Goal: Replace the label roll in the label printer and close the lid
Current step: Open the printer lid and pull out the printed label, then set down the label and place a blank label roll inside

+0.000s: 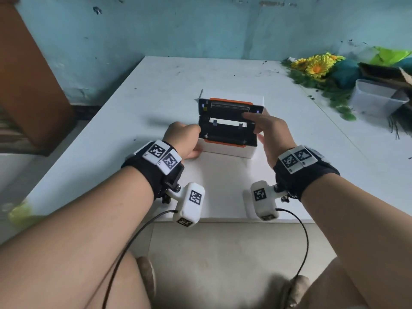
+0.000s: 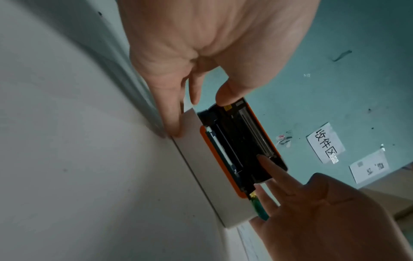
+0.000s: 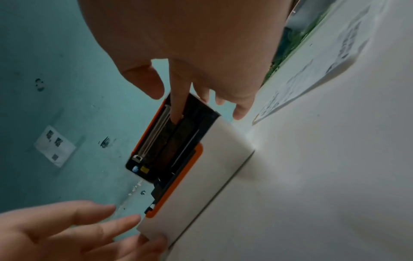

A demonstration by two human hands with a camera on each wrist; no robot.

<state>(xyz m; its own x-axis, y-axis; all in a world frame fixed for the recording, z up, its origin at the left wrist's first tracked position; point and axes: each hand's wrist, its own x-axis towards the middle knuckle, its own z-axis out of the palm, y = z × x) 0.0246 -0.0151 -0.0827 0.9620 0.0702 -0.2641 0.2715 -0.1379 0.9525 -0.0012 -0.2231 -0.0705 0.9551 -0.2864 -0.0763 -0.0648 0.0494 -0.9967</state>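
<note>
Near edge: two forearms with black wrist straps, tagged white camera pods and cables reach over the white desk [image 1: 100, 121].
Left hand [image 1: 184, 139]: grips the printer's [image 1: 227, 150] left side; thumb on the lid's [image 1: 229, 108] corner, fingers against the white wall.
Right hand [image 1: 270, 132]: fingers straight; the forefinger touches the open lid's inner face at its right end, the rest spread beside the printer's right side.
Printer: mid-desk, white with orange trim, lid raised, black bay showing.
Label roll [image 1: 227, 123]: a white strip shows in the bay.
Far right: yellow flowers [image 1: 316, 64], green leaves, a clear tub [image 1: 376, 99].
Beyond: a teal wall [image 1: 178, 25] with paper notices; brown panel far left.
</note>
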